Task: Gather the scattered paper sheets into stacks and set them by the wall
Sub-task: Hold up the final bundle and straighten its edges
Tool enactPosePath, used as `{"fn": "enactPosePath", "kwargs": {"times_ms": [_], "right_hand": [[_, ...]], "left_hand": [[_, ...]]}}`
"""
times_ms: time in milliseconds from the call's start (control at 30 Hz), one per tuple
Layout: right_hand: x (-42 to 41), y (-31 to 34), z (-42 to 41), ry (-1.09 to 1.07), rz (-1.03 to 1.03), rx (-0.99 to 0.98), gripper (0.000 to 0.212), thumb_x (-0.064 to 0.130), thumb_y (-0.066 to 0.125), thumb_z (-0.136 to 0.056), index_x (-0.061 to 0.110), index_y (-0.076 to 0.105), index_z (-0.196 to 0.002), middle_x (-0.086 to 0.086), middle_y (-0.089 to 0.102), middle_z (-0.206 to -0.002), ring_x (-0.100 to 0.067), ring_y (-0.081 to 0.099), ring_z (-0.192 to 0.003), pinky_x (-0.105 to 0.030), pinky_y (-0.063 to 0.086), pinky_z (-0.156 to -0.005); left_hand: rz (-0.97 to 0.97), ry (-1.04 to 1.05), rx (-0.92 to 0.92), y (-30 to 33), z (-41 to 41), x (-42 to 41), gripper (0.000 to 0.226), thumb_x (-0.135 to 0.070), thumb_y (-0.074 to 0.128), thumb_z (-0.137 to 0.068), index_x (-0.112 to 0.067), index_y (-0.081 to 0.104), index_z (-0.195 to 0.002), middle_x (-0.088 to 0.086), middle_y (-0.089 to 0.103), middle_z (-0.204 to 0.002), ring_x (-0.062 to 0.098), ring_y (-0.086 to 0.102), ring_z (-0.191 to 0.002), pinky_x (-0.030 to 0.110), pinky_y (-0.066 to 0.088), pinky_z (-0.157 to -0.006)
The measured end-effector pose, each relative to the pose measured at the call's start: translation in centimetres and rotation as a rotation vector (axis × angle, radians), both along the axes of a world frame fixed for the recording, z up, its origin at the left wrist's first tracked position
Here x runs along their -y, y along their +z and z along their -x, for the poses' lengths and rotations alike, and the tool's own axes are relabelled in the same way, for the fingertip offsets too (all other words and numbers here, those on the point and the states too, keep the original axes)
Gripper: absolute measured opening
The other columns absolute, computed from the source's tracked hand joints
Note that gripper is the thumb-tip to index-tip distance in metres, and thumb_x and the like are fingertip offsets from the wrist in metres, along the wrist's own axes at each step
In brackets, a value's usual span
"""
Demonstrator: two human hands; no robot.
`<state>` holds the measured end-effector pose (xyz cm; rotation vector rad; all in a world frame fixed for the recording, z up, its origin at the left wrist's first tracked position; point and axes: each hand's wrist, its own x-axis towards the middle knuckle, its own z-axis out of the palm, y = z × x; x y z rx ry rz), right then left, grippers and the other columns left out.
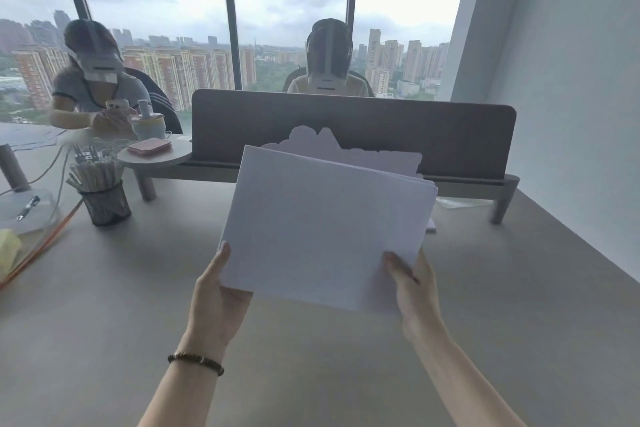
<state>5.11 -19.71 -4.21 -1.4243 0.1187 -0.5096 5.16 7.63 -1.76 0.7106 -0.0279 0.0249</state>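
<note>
We cannot see the fingers of either hand, since they lie under the stack of paper sheets [325,229], and only the thumbs show on its top face. The stack's far edge partly covers a blurred, pale shape in front of the divider panel [353,125], and we cannot tell what that shape is. A small corner of something pale peeks out beneath the stack's right edge, too little of it showing to name. The stack is held tilted, its near edge low toward us and its far edge raised toward the divider; its long axis runs left to right, slanting down toward the right. The left hand [216,291], with a beaded bracelet [195,363] on the wrist, pinches the near left corner, and the right hand [414,288] pinches the near right corner, so nearly the whole stack extends away from both grips toward the far edge of the worktop [104,305]. It hangs above the middle of the worktop, with the wall [571,114] off to its right.
</note>
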Motion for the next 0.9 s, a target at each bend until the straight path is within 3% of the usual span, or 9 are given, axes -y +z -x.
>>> {"fn": "enactPosePath", "kwargs": {"times_ms": [67,133,267,367,500,633,733,800,900], "right_hand": [[-1.0,-0.3,-0.1,-0.007,-0.073,-0.007,0.04,0.02,0.065,-0.088,0.02,0.064,-0.128,0.001,0.076,-0.116,-0.028,0.069,-0.114,-0.049,0.051,-0.101],[-2.0,-0.2,0.2,-0.002,-0.149,-0.001,0.035,0.012,0.064,-0.094,0.021,0.064,-0.127,0.002,0.075,-0.116,-0.029,0.067,-0.117,-0.046,0.051,-0.1],[-4.1,0.3,1.5,0.091,-0.318,0.015,0.033,0.009,0.059,-0.099,0.019,0.061,-0.131,-0.004,0.072,-0.126,-0.029,0.065,-0.121,-0.046,0.05,-0.099],[-5.0,-0.1,2.4,0.178,-0.422,0.019,0.037,0.011,0.059,-0.099,0.013,0.057,-0.135,-0.009,0.068,-0.133,-0.029,0.064,-0.121,-0.05,0.048,-0.101],[-4.3,-0.4,2.9,0.278,-0.519,-0.049,0.038,0.008,0.069,-0.088,0.003,0.062,-0.125,-0.013,0.071,-0.123,-0.029,0.064,-0.112,-0.04,0.051,-0.09],[-1.3,0.8,2.0,0.298,-0.496,-0.078,0.033,-0.009,0.063,-0.087,0.008,0.068,-0.114,-0.01,0.073,-0.107,-0.029,0.067,-0.098,-0.033,0.052,-0.079],[1.5,3.2,1.0,0.275,-0.435,-0.072,0.037,-0.01,0.059,-0.091,0.018,0.067,-0.113,-0.001,0.075,-0.097,-0.017,0.071,-0.084,-0.025,0.057,-0.067],[3.0,4.7,0.4,0.294,-0.272,-0.077,0.038,-0.003,0.062,-0.093,0.02,0.063,-0.123,-0.001,0.076,-0.101,-0.015,0.07,-0.084,-0.022,0.055,-0.066],[3.8,6.6,-0.4,0.35,0.038,-0.085,0.035,0.012,0.068,-0.094,0.02,0.062,-0.128,-0.006,0.078,-0.103,-0.016,0.073,-0.086,-0.024,0.057,-0.075]], "left_hand": [[0.11,0.041,0.033,0.3,0.5,1.7,0.038,-0.025,0.04,-0.106,-0.016,0.063,-0.134,0.007,0.072,-0.124,0.023,0.072,-0.108,0.037,0.06,-0.089],[0.14,0.055,0.028,0.7,1.0,3.8,0.035,-0.025,0.043,-0.104,-0.019,0.072,-0.124,0.005,0.073,-0.122,0.02,0.072,-0.106,0.035,0.061,-0.085],[-0.006,0.031,0.042,1.6,1.5,8.3,0.036,-0.021,0.052,-0.101,-0.014,0.061,-0.135,0.011,0.066,-0.134,0.029,0.064,-0.121,0.046,0.052,-0.1],[0.0,0.089,0.018,1.7,1.1,10.0,0.04,-0.022,0.054,-0.101,-0.008,0.057,-0.138,0.015,0.063,-0.137,0.037,0.06,-0.126,0.055,0.046,-0.105],[-0.005,0.138,-0.037,1.7,0.4,9.5,0.039,-0.022,0.061,-0.097,-0.004,0.062,-0.131,0.018,0.065,-0.133,0.041,0.06,-0.125,0.059,0.045,-0.106],[-0.096,0.195,-0.099,1.4,-0.5,7.9,0.026,-0.022,0.072,-0.09,-0.012,0.074,-0.115,0.011,0.072,-0.124,0.035,0.063,-0.122,0.057,0.046,-0.106],[-0.151,0.242,-0.102,1.4,-1.1,6.6,0.024,-0.02,0.074,-0.089,-0.011,0.076,-0.111,0.009,0.075,-0.117,0.034,0.066,-0.118,0.056,0.047,-0.105],[-0.212,0.243,-0.078,1.6,-1.1,5.9,0.011,-0.016,0.071,-0.091,-0.013,0.078,-0.099,0.004,0.079,-0.101,0.029,0.072,-0.101,0.049,0.054,-0.095],[-0.339,0.214,-0.005,1.6,-1.2,5.1,0.011,-0.013,0.068,-0.092,-0.011,0.079,-0.09,0.003,0.079,-0.09,0.021,0.075,-0.081,0.039,0.06,-0.076]]}}
